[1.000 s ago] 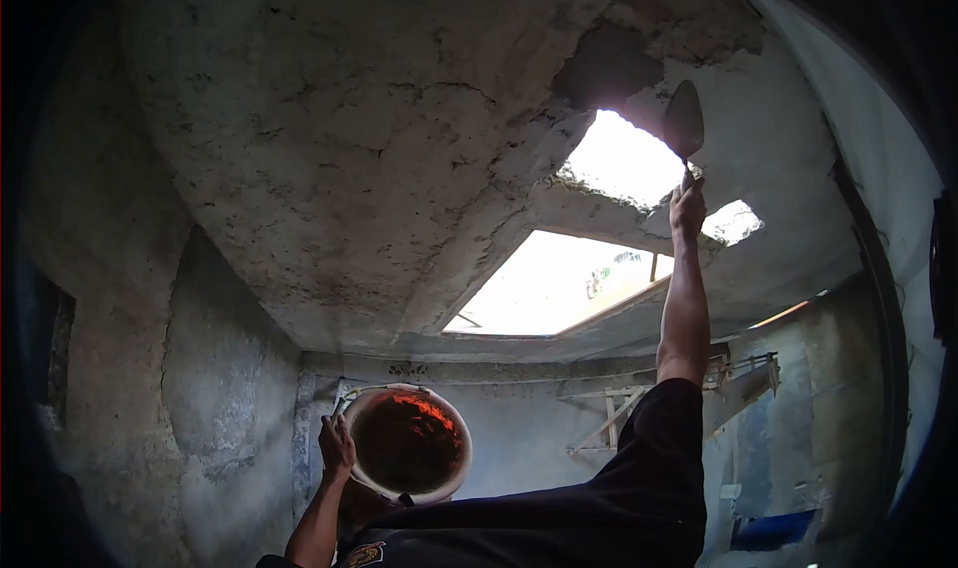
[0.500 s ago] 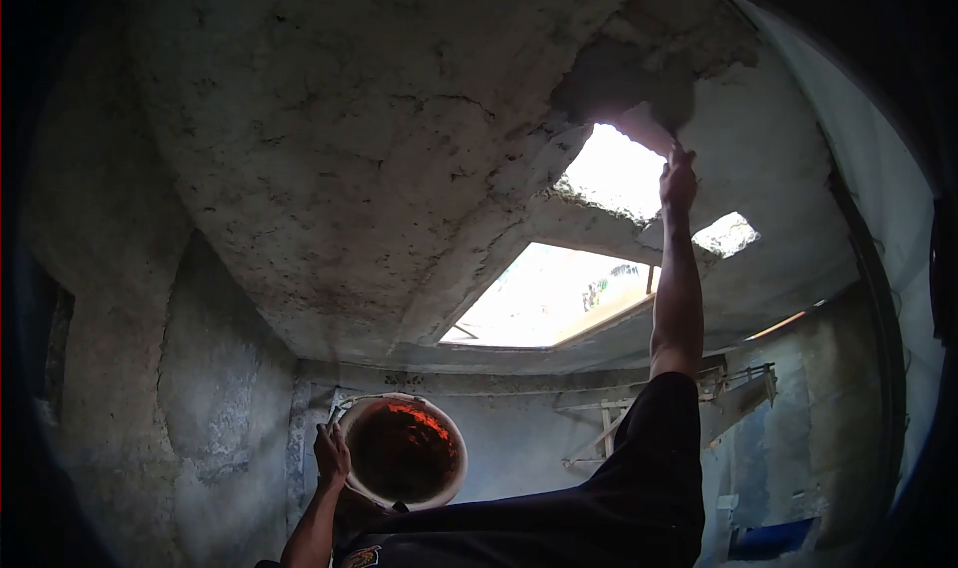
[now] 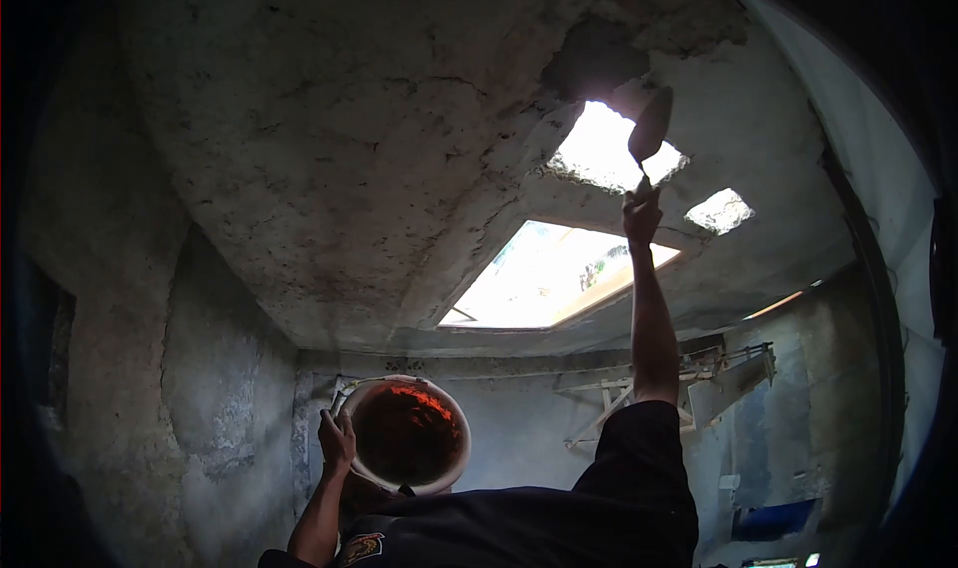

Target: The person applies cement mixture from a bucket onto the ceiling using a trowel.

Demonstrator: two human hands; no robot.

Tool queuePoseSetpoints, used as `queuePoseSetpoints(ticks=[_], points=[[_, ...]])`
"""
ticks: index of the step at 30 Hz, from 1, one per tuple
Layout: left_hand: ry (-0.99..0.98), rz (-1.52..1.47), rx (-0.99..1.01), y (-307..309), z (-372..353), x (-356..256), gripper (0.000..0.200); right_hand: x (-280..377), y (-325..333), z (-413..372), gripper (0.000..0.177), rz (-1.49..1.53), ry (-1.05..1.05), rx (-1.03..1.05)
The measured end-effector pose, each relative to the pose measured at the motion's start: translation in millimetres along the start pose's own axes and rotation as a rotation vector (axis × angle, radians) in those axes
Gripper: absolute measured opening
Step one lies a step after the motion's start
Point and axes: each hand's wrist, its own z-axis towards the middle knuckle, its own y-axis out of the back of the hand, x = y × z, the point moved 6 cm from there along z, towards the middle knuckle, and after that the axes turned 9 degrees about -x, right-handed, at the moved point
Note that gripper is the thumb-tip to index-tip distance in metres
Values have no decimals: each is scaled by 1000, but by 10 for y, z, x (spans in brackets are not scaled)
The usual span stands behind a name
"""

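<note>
I look up at a rough concrete ceiling [image 3: 349, 149]. My right hand [image 3: 642, 216] is raised overhead and grips a trowel [image 3: 651, 127], whose blade stands in front of a bright hole in the ceiling [image 3: 599, 149], just below a dark patch of fresh mortar [image 3: 594, 64]. My left hand [image 3: 336, 438] holds the rim of a round bucket [image 3: 404, 433] at chest height; the bucket's inside glows reddish and dark. A black sleeve [image 3: 639, 468] covers my right upper arm.
A large open skylight [image 3: 544, 279] and a small hole [image 3: 718, 211] let in daylight. Grey plastered walls [image 3: 220, 388] close the room. Wooden scaffolding [image 3: 689, 378] stands at the far wall, with a blue object [image 3: 770, 520] low at the right.
The trowel was pressed flat against the mortar patch half a second ago; now my right hand has drawn it down and left, blade tilted off the ceiling. The bucket stays put.
</note>
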Motion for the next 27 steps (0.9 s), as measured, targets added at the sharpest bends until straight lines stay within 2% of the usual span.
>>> queuePoseSetpoints(ticks=[4,7,10,11,12,14,15,16,17,18,20,22,23,24,25,26,27], points=[[-22,-7,6,18,-29,15,40,207,-134,70,33,64,-12,131],[-53,-10,-28,33,-57,7,35,494,-317,375,35,-65,247,123],[-63,-32,-38,100,-71,-42,31,704,-334,639,37,-81,291,106],[-66,-44,-40,121,-68,-62,30,597,-450,720,46,-203,286,120],[-69,-58,-47,123,-55,-81,29,492,-503,789,46,-198,291,108],[-27,-42,-1,86,-76,-7,31,372,-507,853,51,-314,137,172],[-54,-26,-25,78,-96,14,34,347,-397,800,56,-256,168,159],[-81,-11,-47,83,-105,14,37,144,-453,730,56,-196,325,50],[21,0,89,98,-96,-9,47,-121,-503,614,53,-231,190,41],[22,-2,87,87,-107,27,47,-298,-458,485,51,-264,56,31],[4,-26,73,39,-148,104,53,-290,-185,103,45,-230,-46,17],[10,-32,98,26,-134,85,56,-328,22,-416,41,-217,-37,-31],[21,-29,125,37,-157,103,59,-457,93,-749,53,-103,-101,52],[20,-27,128,50,-182,124,59,-420,202,-1096,51,-276,-5,235],[11,-12,110,42,-176,128,60,-305,325,-1456,44,-398,215,277],[3,2,95,26,-179,124,61,-265,505,-1839,38,-368,209,316],[0,3,98,17,-186,127,61,-93,809,-2052,32,-140,-186,343]])
